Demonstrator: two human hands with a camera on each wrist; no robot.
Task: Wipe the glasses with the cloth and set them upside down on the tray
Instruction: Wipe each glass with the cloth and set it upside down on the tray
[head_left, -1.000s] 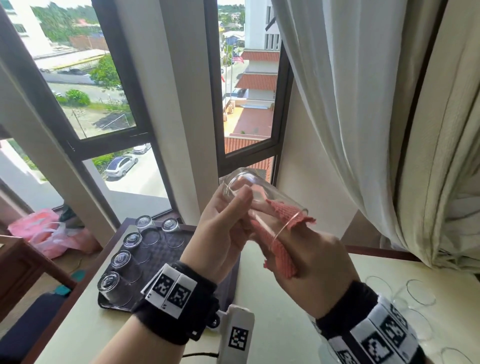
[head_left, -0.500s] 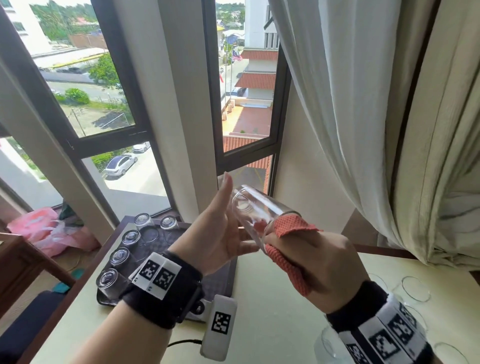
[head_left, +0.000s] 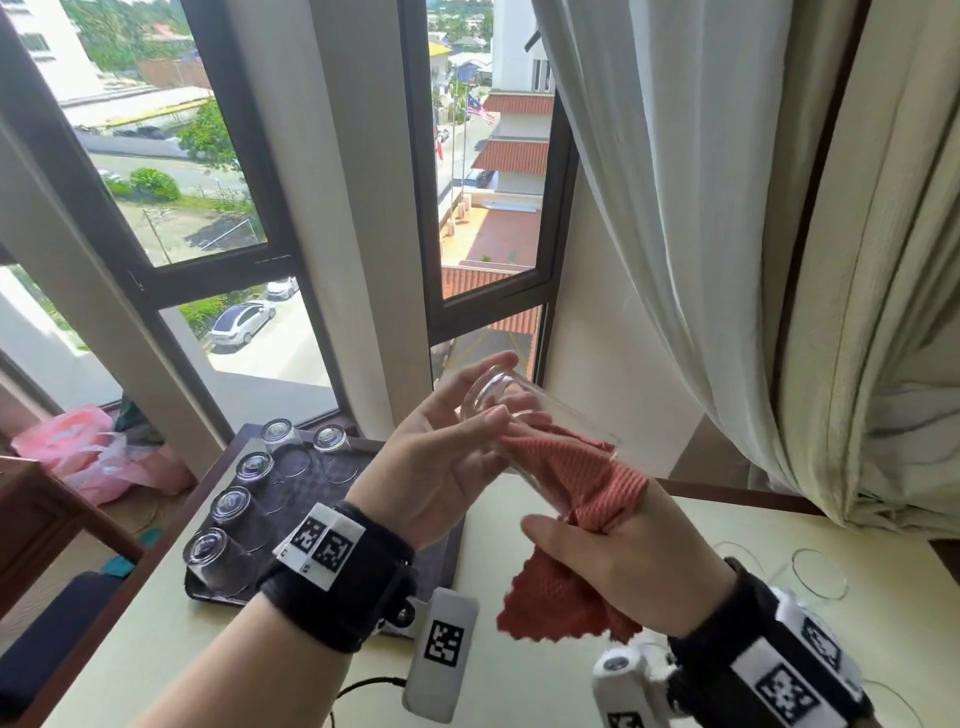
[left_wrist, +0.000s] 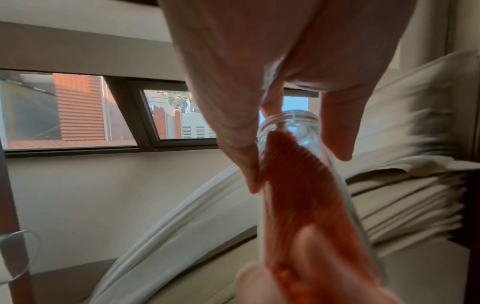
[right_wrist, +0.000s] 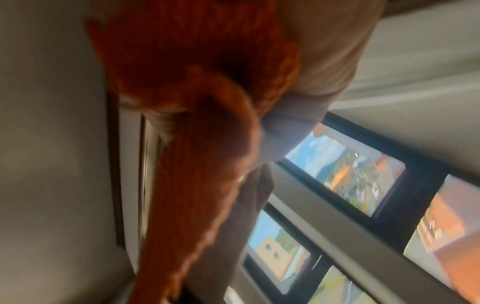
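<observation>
Above the pale table (head_left: 519, 670), the left hand (head_left: 441, 457) holds the clear glass (head_left: 519, 410) by its base end, fingers lightly curled around it. Since half a second ago the red cloth (head_left: 571, 483) has gone deeper into the glass, pushed in by the fingers of the right hand (head_left: 623, 566), which grip the cloth; the thumb stays outside the rim. I judge the inside wipe is in progress. On the dark tray (head_left: 332, 483) five glasses, such as the nearest one (head_left: 213, 558), already stand upside down. More unwiped glasses (head_left: 818, 574) wait at the right.
</observation>
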